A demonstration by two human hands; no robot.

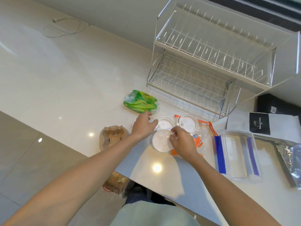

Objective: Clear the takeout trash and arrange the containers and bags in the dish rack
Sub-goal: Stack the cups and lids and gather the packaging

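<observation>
Fingertips of my right hand (182, 144) pinch the rim of the nearest clear lid (160, 141) by the countertop's (81, 79) front edge, my left hand (143, 126) loosely spread, grasping nothing, dish rack (211, 62) beyond.

1. The right hand (182, 144) pinches the edge of the nearest clear round lid (161, 142) on the white counter (65, 79).
2. The left hand (143, 126) rests loosely curled on a second lid (165, 123); a third lid (189, 122) lies beyond.
3. A green packet (140, 103) lies near the two-tier wire dish rack (211, 62).
4. Blue-strip zip bags (236, 154) lie to the right.
</observation>
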